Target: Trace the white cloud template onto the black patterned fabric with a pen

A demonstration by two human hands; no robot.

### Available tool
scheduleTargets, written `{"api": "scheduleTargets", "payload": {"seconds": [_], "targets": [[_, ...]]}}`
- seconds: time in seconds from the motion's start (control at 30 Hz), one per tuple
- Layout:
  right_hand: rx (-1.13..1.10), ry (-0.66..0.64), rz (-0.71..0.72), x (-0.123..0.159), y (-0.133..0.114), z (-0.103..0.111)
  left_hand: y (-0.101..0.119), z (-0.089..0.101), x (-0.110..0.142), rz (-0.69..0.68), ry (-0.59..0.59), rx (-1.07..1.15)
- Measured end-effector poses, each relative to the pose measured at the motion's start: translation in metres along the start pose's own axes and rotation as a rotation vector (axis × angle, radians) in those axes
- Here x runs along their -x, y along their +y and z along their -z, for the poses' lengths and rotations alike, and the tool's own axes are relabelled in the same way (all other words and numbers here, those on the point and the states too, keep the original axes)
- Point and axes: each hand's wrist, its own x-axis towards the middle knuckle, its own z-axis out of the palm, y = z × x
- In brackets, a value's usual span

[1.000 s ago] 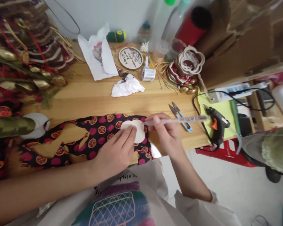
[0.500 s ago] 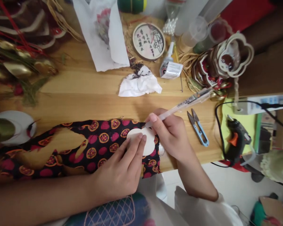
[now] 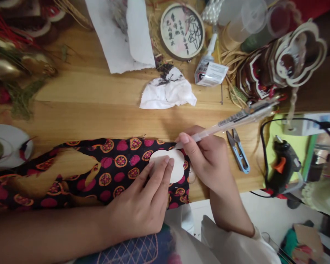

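My left hand [image 3: 147,196] lies with its fingers stretched out, their tips pressing a white scalloped template [image 3: 177,167] flat. Under the template is black fabric [image 3: 112,161] with a red and orange fruit print. A large irregular opening in the cloth shows the wood below. Between the thumb and fingers of my right hand [image 3: 205,161] is a slim translucent pen [image 3: 214,128], tilted up to the right. Its tip rests at the template's upper edge, beside the fabric's border. The left fingers cover part of the template.
Right of my right hand lie blue thread snips [image 3: 238,152]. Farther right is a black glue gun [image 3: 283,165] with its cord. Crumpled tissue [image 3: 167,91], a small glue box [image 3: 211,73], a round painted plaque [image 3: 182,31] and white paper [image 3: 121,36] sit at the back.
The pen tip has moved slightly right along the template's upper edge. My left fingers stay on the template. The camera view has shifted, so the back items appear higher.
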Motion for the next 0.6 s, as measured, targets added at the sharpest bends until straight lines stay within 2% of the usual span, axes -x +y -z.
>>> {"api": "scheduleTargets", "payload": {"seconds": [0.3,0.6], "targets": [[-0.028,-0.101,0.066,0.0005,-0.0015,0.0014,0.0057,-0.0014,0.0036,0.028,-0.021,-0.031],[-0.030,0.020,0.001,0.0016,-0.0013,0.0010,0.0095,0.0060,0.0017,0.010,-0.097,-0.222]]}}
